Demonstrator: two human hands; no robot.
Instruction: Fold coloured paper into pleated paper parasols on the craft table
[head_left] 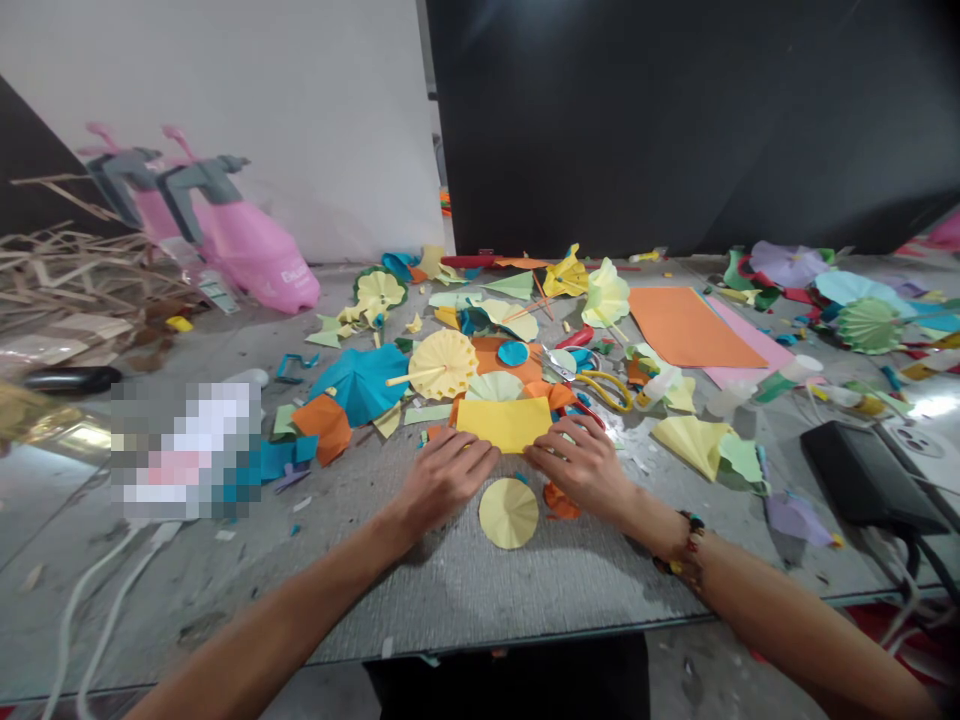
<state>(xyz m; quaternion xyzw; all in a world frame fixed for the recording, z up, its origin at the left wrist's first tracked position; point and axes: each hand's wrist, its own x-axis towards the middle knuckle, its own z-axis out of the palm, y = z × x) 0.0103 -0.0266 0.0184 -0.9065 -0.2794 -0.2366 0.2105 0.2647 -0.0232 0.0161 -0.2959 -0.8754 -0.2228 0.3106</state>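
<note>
A yellow sheet of paper point(504, 421) lies flat on the grey table point(480, 590) in front of me. My left hand point(442, 478) presses its near left corner with curled fingers. My right hand point(583, 466) pins the near right corner the same way; a beaded bracelet point(686, 545) sits on that wrist. Between my wrists lies a pale yellow pleated paper disc point(508, 512). An orange scrap point(560, 500) shows under my right hand.
Paper umbrellas, fans and scraps crowd the table beyond the sheet. Yellow-handled scissors point(600, 385) lie just behind it. Orange point(686, 328) and pink sheets lie to the right, a black device point(866, 475) with cables far right, a pink toy scooter point(240, 235) far left.
</note>
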